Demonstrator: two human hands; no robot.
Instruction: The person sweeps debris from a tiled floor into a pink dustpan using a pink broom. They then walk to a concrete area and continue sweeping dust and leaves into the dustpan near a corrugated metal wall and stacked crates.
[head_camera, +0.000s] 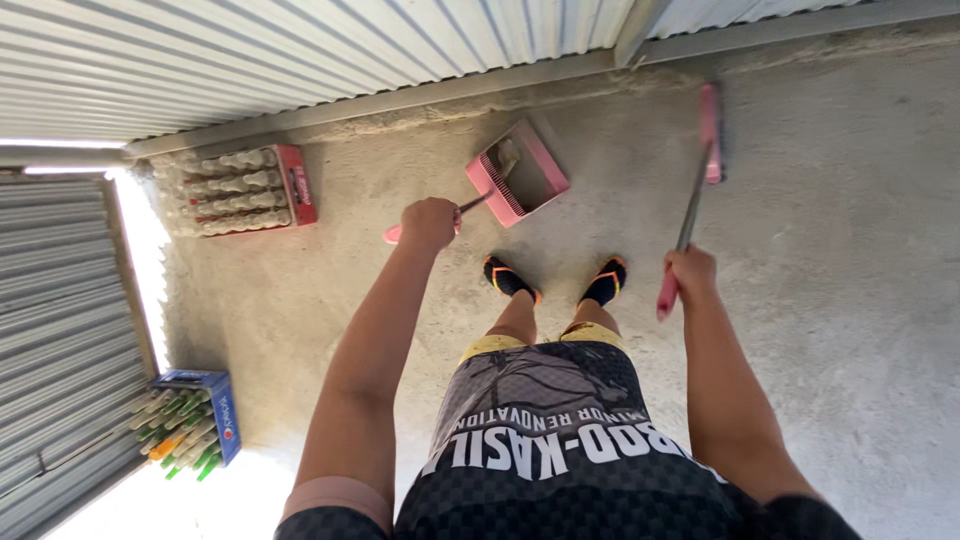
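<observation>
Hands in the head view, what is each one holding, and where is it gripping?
The left hand grips the pink dustpan near the handle's top end. The right hand grips the pink broom near the top of its handle.

A pink plastic dustpan (520, 172) and pink plastic-headed broom (710, 130) on a dull metal shaft are seen over a rough, matt concrete floor (830, 300), backed by ribbed corrugated metal wall (300, 50).

A red bottle crate (297, 184) and a blue bottle crate (222, 412) sit well apart.
</observation>
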